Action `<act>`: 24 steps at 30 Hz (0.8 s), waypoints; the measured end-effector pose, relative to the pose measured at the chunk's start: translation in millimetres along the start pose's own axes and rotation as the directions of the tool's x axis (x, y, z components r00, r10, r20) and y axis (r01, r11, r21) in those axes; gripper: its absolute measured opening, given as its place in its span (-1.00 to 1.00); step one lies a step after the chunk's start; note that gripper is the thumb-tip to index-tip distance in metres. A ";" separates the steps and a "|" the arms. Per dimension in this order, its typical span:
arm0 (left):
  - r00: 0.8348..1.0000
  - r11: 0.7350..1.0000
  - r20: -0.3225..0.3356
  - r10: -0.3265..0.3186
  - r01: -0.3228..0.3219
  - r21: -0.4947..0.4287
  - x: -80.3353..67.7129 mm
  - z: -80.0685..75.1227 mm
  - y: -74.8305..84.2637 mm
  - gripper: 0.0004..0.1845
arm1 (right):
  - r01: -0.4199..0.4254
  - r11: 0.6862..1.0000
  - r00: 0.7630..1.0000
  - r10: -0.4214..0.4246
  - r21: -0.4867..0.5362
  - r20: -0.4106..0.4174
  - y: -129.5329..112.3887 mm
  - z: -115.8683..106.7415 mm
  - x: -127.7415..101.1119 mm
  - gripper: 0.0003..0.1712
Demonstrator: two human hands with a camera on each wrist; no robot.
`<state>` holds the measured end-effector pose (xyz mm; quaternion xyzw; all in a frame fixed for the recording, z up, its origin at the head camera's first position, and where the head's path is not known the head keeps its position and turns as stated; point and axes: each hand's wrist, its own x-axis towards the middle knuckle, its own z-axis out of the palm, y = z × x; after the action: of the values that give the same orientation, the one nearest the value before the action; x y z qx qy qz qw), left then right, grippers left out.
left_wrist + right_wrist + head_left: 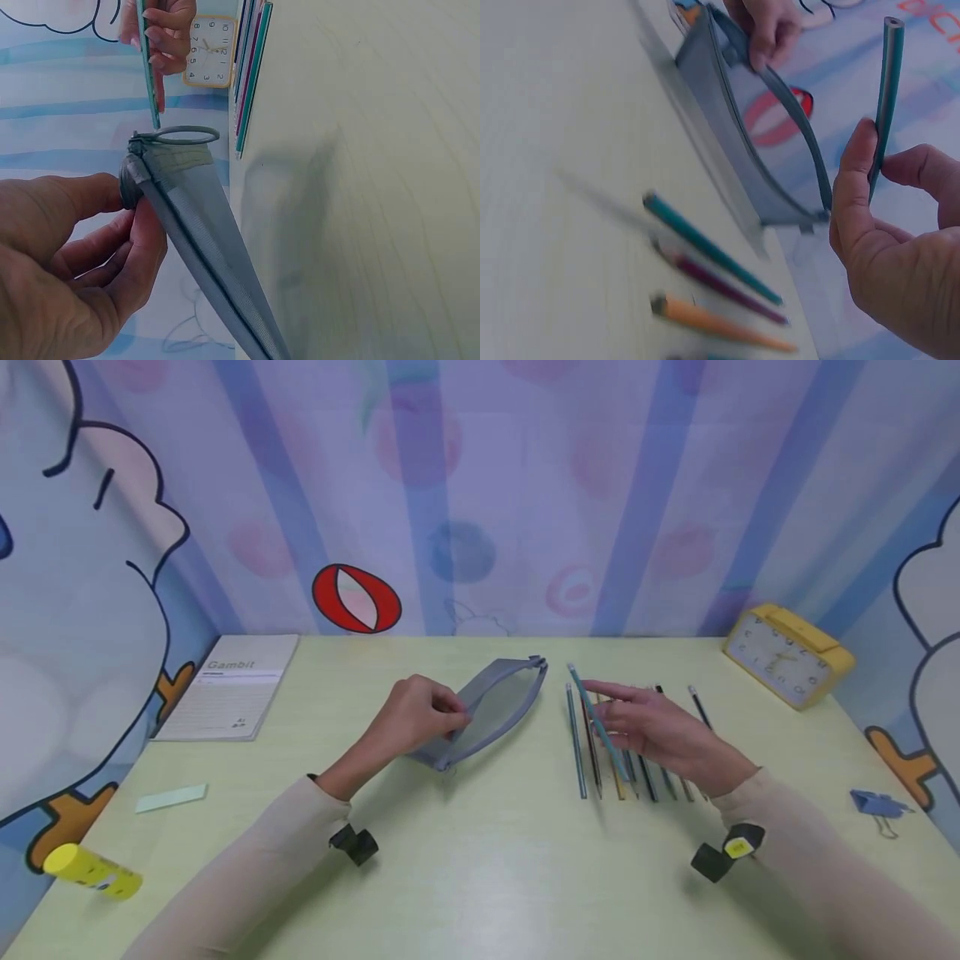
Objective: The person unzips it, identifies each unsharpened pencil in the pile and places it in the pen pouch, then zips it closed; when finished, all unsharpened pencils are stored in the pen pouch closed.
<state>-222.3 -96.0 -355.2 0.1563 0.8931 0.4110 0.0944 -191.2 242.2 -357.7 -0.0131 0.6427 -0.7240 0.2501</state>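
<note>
Grey mesh pencil pouch [491, 710] lies a little left of the middle of the pale green bench [480, 860] in your head view, its zip mouth gaping upward. Your left hand [416, 714] pinches the near rim of that mouth, so this grip is clamped on the pouch. Just right of the pouch, your right hand [660, 731] hovers over a row of coloured pencils [592, 760] lying side by side on the bench, and pinches 1 teal pencil [596, 718] lifted clear of the row, its far tip tilted toward the pouch's zipper end. A yellow alarm clock [787, 653] stands at the far right, a grey exercise book [228, 687] at the far left, a yellow glue stick [92, 870] at the near left edge and a blue binder clip [876, 803] at the right.

From your left wrist, the fingers [112, 255] curl round the pouch [202, 240] edge, thumb on the rim beside the ring pull [186, 135]. The teal pencil [148, 67] hangs just beyond that ring, held by the other hand [161, 30].

From your right wrist, thumb and fingers [859, 180] clamp the teal pencil [885, 97] upright, near the pouch's [735, 127] open end but apart from it. 3 pencils of the row [712, 281] show blurred on the bench below.
</note>
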 end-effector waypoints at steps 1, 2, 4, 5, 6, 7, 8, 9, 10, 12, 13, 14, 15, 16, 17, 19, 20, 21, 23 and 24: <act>1.000 1.000 0.001 0.000 0.000 -0.001 0.1 0.3 -0.1 -0.87 | -0.005 1.000 1.000 0.005 -0.005 0.017 0.7 6.9 2.4 -0.28; 1.000 1.000 0.000 0.000 0.000 -0.003 0.2 0.7 -0.2 -0.87 | -0.007 1.000 0.999 0.007 -0.006 0.035 1.5 13.5 4.8 -0.27; 1.000 1.000 0.002 0.000 0.000 -0.006 0.2 1.5 -0.3 -0.87 | -0.015 1.000 0.997 0.015 0.002 0.073 3.4 25.2 10.3 -0.26; 1.000 1.000 0.002 -0.001 0.001 -0.006 0.1 1.9 -0.3 -0.87 | -0.023 1.000 0.996 0.022 0.011 0.081 4.5 30.3 13.4 -0.26; 1.000 1.000 0.004 -0.002 0.002 -0.008 0.0 2.4 -0.3 -0.88 | -0.036 0.999 0.997 0.035 0.022 0.076 5.6 35.3 16.4 -0.27; 1.000 1.000 0.006 0.001 -0.001 -0.007 -0.1 2.8 -0.6 -0.88 | -0.049 0.998 0.997 0.046 0.032 0.069 6.8 39.7 19.3 -0.27; 1.000 1.000 0.008 -0.001 0.001 -0.009 -0.3 3.2 -0.6 -0.88 | -0.063 0.997 0.996 0.061 0.042 0.060 8.0 43.6 22.2 -0.27; 1.000 1.000 0.009 -0.001 0.001 -0.010 -0.7 3.5 -0.2 -0.88 | -0.078 0.996 0.996 0.075 0.053 0.042 9.1 47.1 25.2 -0.27; 1.000 1.000 0.010 -0.001 0.001 -0.010 -0.7 3.8 0.0 -0.88 | -0.091 0.994 0.996 0.090 0.063 0.018 9.9 50.7 28.2 -0.28; 1.000 1.000 0.011 0.003 -0.003 -0.009 -0.4 4.1 0.3 -0.88 | -0.100 0.991 0.995 0.102 0.093 -0.011 11.0 56.7 33.8 -0.29; 1.000 1.000 0.010 0.003 -0.003 -0.006 -0.3 4.1 0.9 -0.88 | -0.098 0.989 0.995 0.101 0.107 -0.020 11.2 59.5 36.7 -0.28; 1.000 1.000 0.008 0.002 -0.002 -0.004 -0.1 4.1 1.9 -0.88 | -0.090 0.988 0.995 0.093 0.125 -0.024 11.0 62.5 39.3 -0.27; 1.000 1.000 0.006 0.004 -0.004 -0.001 0.1 4.2 2.5 -0.88 | -0.080 0.986 0.996 0.086 0.145 -0.033 10.8 65.6 41.7 -0.27; 1.000 1.000 0.004 0.004 -0.004 0.001 0.8 4.5 2.8 -0.88 | -0.072 0.985 0.996 0.080 0.158 -0.045 10.5 68.8 44.2 -0.26; 1.000 1.000 0.003 0.005 -0.005 0.003 1.1 4.9 3.5 -0.88 | -0.064 0.983 0.996 0.074 0.174 -0.053 10.1 72.0 46.2 -0.24; 1.000 1.000 0.000 0.006 -0.006 0.009 1.5 6.0 4.9 -0.88 | -0.055 0.979 0.994 0.073 0.198 -0.087 9.4 79.5 50.0 -0.21; 1.000 1.000 -0.004 0.010 -0.010 0.015 1.8 6.9 5.2 -0.88 | -0.050 0.978 0.992 0.073 0.204 -0.104 9.1 83.5 52.1 -0.19; 1.000 1.000 -0.008 0.015 -0.015 0.022 2.2 7.9 5.4 -0.88 | -0.048 0.977 0.989 0.075 0.208 -0.124 8.9 87.4 54.4 -0.18; 1.000 0.999 -0.014 0.024 -0.024 0.032 3.0 9.9 6.3 -0.88 | -0.042 0.976 0.986 0.075 0.215 -0.152 8.8 94.3 59.1 -0.15; 0.999 0.999 -0.017 0.029 -0.028 0.037 3.6 11.0 6.6 -0.88 | -0.038 0.974 0.983 0.076 0.222 -0.165 8.7 97.5 61.5 -0.15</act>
<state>-221.0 -82.9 -357.4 0.1672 0.8990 0.3971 0.0780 -208.7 128.3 -367.6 0.0954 0.5788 -0.7810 0.2141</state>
